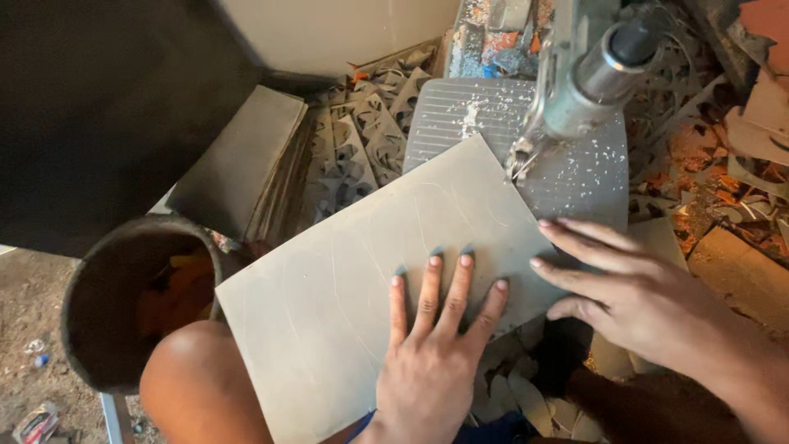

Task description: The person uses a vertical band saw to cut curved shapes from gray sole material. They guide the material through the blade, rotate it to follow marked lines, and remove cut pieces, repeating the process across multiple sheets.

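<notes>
A flat grey-beige tile (345, 288) with faint curved lines scratched on it lies tilted across the saw table (575, 177) and over my knee (197, 386). My left hand (431, 353) presses flat on the tile's near right part, fingers spread. At the tile's right edge my right hand (625, 288) rests, fingertips on the surface and thumb under the edge. The tile's far corner sits at the blade of a metal saw machine (575, 74).
A stack of plain tiles (238, 164) leans at the left. Cut patterned pieces (362, 148) lie behind the tile. A dark round bucket (131, 296) stands at the lower left. Orange and beige offcuts (723, 173) litter the right. A dark panel (99, 107) fills the upper left.
</notes>
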